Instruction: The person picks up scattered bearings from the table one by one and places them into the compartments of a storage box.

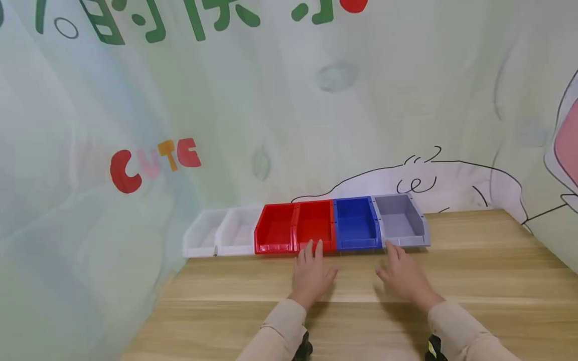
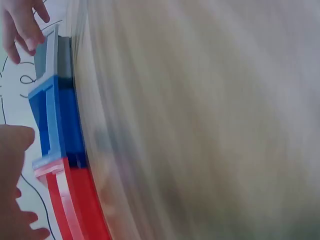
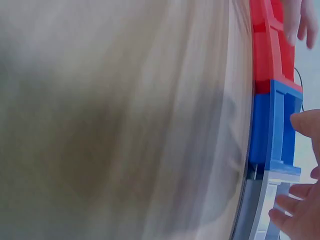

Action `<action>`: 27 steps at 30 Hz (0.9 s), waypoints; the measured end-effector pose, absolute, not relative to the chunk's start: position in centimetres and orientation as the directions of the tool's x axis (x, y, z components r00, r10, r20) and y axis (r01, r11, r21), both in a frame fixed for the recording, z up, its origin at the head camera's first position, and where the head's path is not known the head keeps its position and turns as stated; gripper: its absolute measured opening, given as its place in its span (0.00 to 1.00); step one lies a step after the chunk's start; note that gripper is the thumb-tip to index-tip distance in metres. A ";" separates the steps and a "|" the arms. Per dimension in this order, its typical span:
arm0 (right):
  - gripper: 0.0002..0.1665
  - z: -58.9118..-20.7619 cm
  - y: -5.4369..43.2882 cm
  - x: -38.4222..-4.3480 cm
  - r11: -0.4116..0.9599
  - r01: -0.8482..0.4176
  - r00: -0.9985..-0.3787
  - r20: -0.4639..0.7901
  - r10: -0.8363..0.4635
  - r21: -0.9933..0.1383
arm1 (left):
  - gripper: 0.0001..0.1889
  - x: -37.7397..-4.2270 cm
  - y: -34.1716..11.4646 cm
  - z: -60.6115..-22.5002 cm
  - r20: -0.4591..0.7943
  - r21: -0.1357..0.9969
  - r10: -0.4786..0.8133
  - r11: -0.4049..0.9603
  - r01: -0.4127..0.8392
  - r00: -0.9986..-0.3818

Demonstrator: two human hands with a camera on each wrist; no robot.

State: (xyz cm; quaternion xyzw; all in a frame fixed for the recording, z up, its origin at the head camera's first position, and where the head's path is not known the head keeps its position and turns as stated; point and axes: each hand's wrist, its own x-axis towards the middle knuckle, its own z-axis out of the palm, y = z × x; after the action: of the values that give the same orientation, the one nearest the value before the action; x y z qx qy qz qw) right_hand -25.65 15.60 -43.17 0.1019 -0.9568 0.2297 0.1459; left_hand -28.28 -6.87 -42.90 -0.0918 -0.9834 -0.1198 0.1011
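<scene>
Along the back of the wooden table stands a row of open-front bins: two clear white bins [image 1: 239, 230], two red bins [image 1: 275, 228], a blue bin [image 1: 356, 223] and a grey bin [image 1: 401, 219]. My left hand [image 1: 312, 276], fingers extended, reaches over the table in front of the right-hand red bin, its fingertips overlapping the bin's front lip. Near the joint of the blue and grey bins is my right hand [image 1: 404, 276], also with fingers extended. Neither hand holds anything. The wrist views show both hands beside the bins' front edges.
The wooden table [image 1: 361, 331] spreads in front of the bins and out to the right. Close behind the row hangs a printed cloth backdrop [image 1: 280, 115] with letters and cartoon drawings; it also runs down the table's left side.
</scene>
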 end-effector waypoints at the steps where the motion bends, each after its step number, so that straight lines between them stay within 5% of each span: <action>1: 0.41 -43.4 15.6 -25.7 0.866 -0.262 -0.939 0.320 -0.126 -0.427 | 0.40 -28.2 -7.4 -43.1 0.228 0.242 0.145 0.949 0.200 -0.963; 6: 0.35 -43.7 16.1 -26.8 0.848 -0.222 -0.955 0.283 -0.090 -0.481 | 0.40 -29.1 -9.5 -43.2 0.199 0.366 0.088 0.917 0.158 -0.976; 15: 0.35 -42.5 16.0 -32.1 0.849 -0.200 -0.950 0.309 -0.046 -0.489 | 0.41 -35.3 -12.0 -41.1 0.217 0.389 -0.023 0.919 0.065 -0.976; 27: 0.33 -43.4 15.5 -34.5 0.878 -0.118 -0.948 0.317 0.040 -0.463 | 0.26 -37.9 -12.6 -42.7 0.256 0.428 -0.006 0.898 0.108 -0.967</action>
State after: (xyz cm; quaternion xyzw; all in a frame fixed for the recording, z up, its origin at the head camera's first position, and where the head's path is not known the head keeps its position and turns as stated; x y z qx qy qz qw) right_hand -34.55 15.52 -43.40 0.0202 -0.9557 0.2457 0.1605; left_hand -37.90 -12.60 -42.67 -0.0264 -0.9658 -0.2248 0.1262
